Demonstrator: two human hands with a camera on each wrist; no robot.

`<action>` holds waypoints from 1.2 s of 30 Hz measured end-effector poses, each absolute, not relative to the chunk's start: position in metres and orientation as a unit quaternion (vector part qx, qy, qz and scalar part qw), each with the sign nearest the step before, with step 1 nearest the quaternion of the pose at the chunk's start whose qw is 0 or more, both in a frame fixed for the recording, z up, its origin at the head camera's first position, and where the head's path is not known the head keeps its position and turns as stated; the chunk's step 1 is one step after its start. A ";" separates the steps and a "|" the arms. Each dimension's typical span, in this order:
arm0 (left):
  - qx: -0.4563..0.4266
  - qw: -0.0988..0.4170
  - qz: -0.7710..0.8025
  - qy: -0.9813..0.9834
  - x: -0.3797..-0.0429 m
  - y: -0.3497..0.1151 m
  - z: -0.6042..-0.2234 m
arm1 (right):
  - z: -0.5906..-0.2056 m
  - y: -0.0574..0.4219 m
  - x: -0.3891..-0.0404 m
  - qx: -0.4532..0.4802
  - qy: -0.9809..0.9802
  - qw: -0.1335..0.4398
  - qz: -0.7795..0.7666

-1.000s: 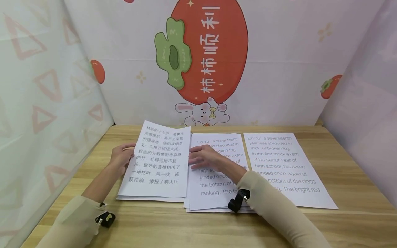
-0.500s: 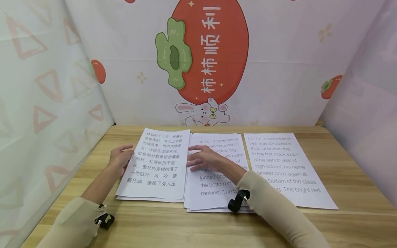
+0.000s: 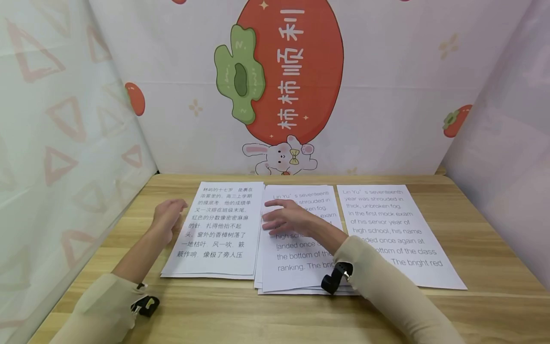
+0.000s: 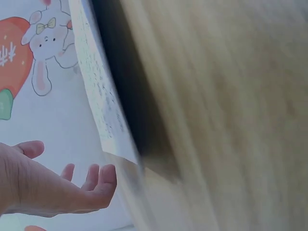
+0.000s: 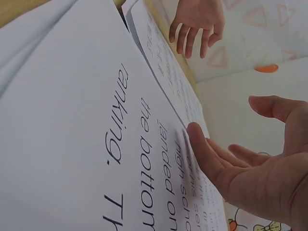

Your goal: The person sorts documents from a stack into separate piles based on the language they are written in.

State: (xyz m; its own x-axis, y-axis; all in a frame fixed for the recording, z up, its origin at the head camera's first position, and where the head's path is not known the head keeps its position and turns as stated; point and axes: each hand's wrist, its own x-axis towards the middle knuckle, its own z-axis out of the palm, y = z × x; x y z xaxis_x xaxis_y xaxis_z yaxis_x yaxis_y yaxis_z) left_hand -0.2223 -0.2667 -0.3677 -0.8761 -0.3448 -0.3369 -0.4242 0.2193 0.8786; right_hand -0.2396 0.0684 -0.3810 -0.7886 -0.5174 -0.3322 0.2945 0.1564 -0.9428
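A stack of white sheets printed with Chinese characters (image 3: 216,234) lies flat on the left of the table. My left hand (image 3: 167,217) is beside its left edge, holding nothing, with fingers loosely bent; the left wrist view shows the same hand (image 4: 57,185) near the paper's edge. Over the middle stack of English-printed sheets (image 3: 296,267), my right hand (image 3: 292,220) hovers with fingers apart and empty, fingertips near the Chinese stack's right edge. Part of the English text is hidden under that hand.
To the right lies another English-printed sheet (image 3: 382,215), partly covered by the right sleeve (image 3: 386,286). The middle stack's lower edges are uneven. A patterned curtain (image 3: 386,95) hangs behind the wooden table (image 3: 215,310).
The top Chinese-printed sheet, earlier raised between both hands, has dropped flat onto its stack. The left hand has let go of it, and the right hand has shifted slightly right.
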 end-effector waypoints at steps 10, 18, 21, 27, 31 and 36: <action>-0.122 0.136 0.576 0.797 -0.215 -0.224 -0.359 | -0.373 0.115 -0.239 -0.132 0.790 0.225 -0.555; -0.055 0.179 0.618 0.764 -0.213 -0.196 -0.367 | -0.372 0.155 -0.234 -0.115 0.814 0.208 -0.531; -0.046 0.187 0.627 0.755 -0.214 -0.189 -0.369 | -0.373 0.167 -0.233 -0.106 0.825 0.197 -0.519; -0.029 0.207 0.648 0.732 -0.217 -0.178 -0.373 | -0.375 0.189 -0.229 -0.077 0.836 0.188 -0.510; -0.021 0.220 0.655 0.722 -0.218 -0.170 -0.374 | -0.376 0.202 -0.226 -0.072 0.838 0.185 -0.509; -0.014 0.236 0.666 0.707 -0.219 -0.161 -0.374 | -0.375 0.213 -0.226 -0.059 0.840 0.174 -0.510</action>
